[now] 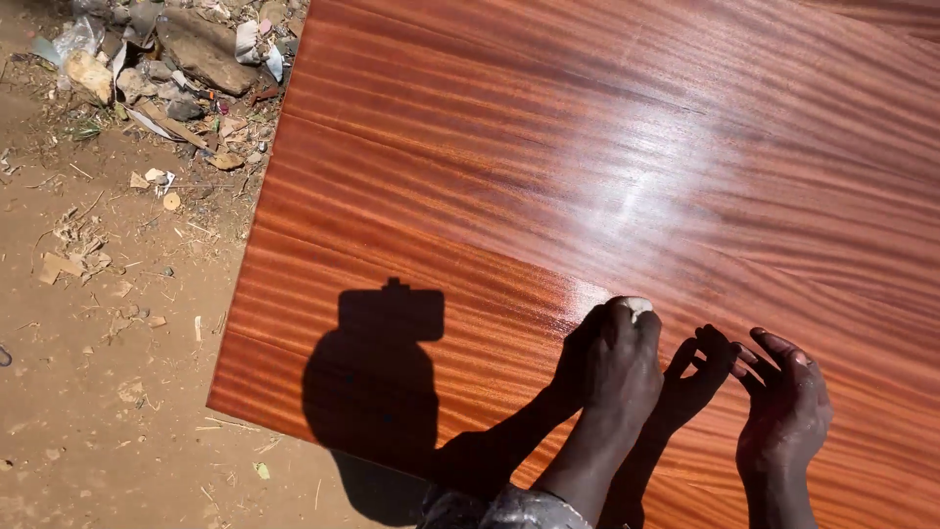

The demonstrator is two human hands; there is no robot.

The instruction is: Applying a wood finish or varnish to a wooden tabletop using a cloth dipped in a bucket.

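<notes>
View: head camera, looking down at a slant.
Panel: a large reddish-brown wooden panel (607, 167) with striped grain fills most of the picture; its surface is glossy, with a bright patch of glare near the middle.
Left hand: the left hand (619, 364) rests on the panel near its lower edge, fingers curled tight around a small whitish pad (636, 307) that peeks out at the fingertips and touches the wood.
Right hand: the right hand (786, 404) is just beside the left, over the panel, holding nothing; its fingers are loosely bent and slightly parted. Whether it touches the wood cannot be told.
Shadows: dark shadows of both hands and of the person's head lie on the panel, left of and between the hands.
Sleeve: a bit of grey patterned sleeve (509, 509) shows at the bottom edge.
Ground: bare brown dirt (98, 343) lies left of the panel, strewn with wood chips.
Rubble: stones and scraps (186, 59) are piled at the top left, by the panel's corner.
</notes>
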